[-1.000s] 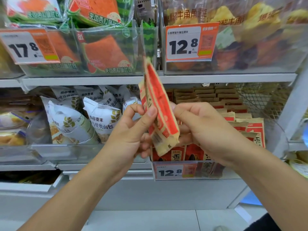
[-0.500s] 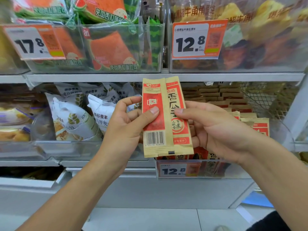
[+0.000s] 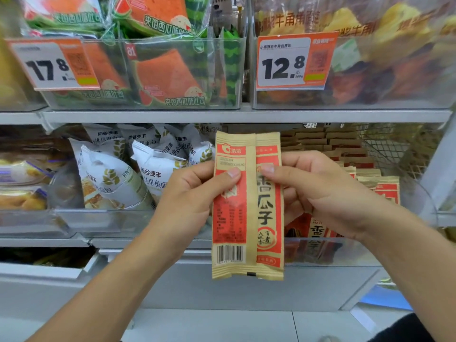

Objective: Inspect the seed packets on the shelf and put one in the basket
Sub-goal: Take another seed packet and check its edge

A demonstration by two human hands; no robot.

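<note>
A tan and red seed packet (image 3: 248,218) hangs upright in front of the middle shelf, its back with the barcode facing me. My left hand (image 3: 190,201) pinches its left edge, thumb on the front. My right hand (image 3: 313,191) pinches its right edge. More seed packets (image 3: 345,159) of the same kind are stacked in the clear bin behind my right hand. No basket is in view.
White bread bags (image 3: 153,169) fill the bin to the left. Above, watermelon-toast packs (image 3: 167,75) and croissant bags (image 3: 394,58) sit in clear bins with price tags (image 3: 293,62). A wire mesh divider (image 3: 394,149) stands at right. Pale floor lies below.
The packet has been turned from edge-on to flat, its back toward me, and stands more upright now. Both hands kept hold of it; the view moved closer.
</note>
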